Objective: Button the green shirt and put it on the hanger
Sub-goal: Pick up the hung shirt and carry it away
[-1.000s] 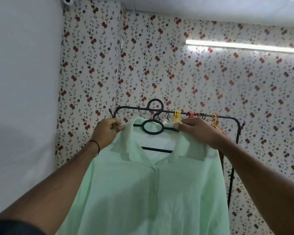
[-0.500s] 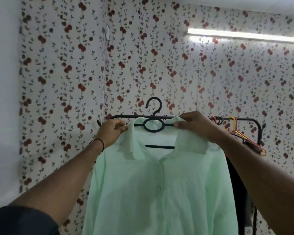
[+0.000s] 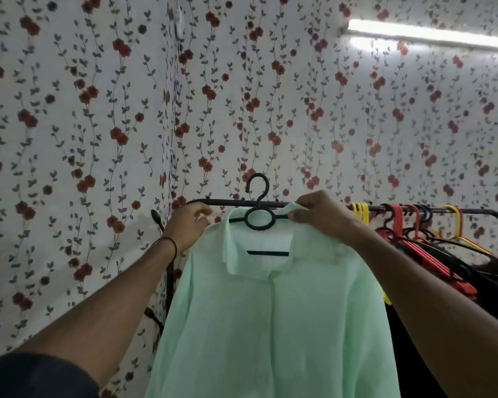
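Observation:
The pale green shirt [image 3: 270, 326] hangs buttoned on a black hanger [image 3: 259, 219], in front of the left end of a black clothes rail [image 3: 222, 201]. The hanger's hook rises above the rail; I cannot tell whether it rests on it. My right hand [image 3: 319, 216] pinches the right side of the collar together with the hanger's arm. My left hand [image 3: 189, 225] is at the shirt's left shoulder with its fingers curled on the fabric edge, and a dark band sits on that wrist. The lower shirt runs out of view.
Red and yellow empty hangers [image 3: 397, 222] crowd the rail to the right, with dark clothes [image 3: 495, 282] hanging below them. Floral wallpaper [image 3: 98, 124] covers the walls close behind and to the left. A tube light [image 3: 429, 33] glows at the upper right.
The shirt on its hanger has come closer to the rail and the hook now stands above it. My view has swung right and nearer, showing more of the rail's hangers. My left hand's grip has loosened.

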